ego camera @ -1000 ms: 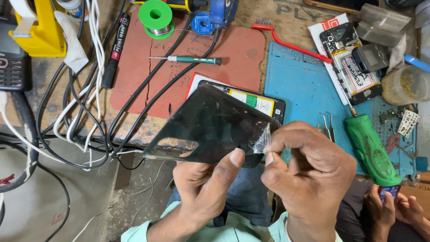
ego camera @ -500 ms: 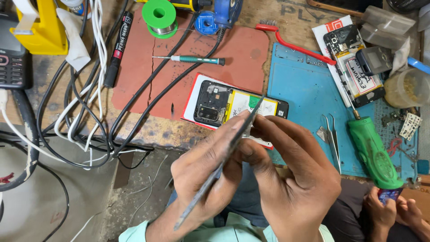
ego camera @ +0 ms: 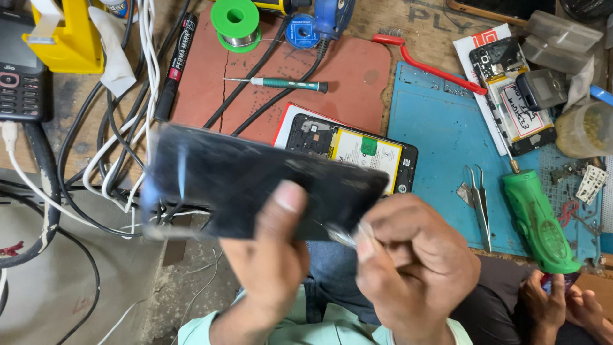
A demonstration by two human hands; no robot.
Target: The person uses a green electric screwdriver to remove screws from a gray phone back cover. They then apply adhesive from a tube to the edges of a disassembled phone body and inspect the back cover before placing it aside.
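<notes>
left hand [ego camera: 265, 268] grip clamped on the dark phone panel [ego camera: 255, 185], thumb on its face, held above the surface's front edge. right hand [ego camera: 415, 275] grip pinched together at the panel's right lower corner. opened phone [ego camera: 357, 150] lies behind, mid-surface.

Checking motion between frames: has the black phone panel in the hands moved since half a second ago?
Yes. The black panel has turned from edge-on to broadside, now spreading left over the cables and partly covering the opened phone.
</notes>
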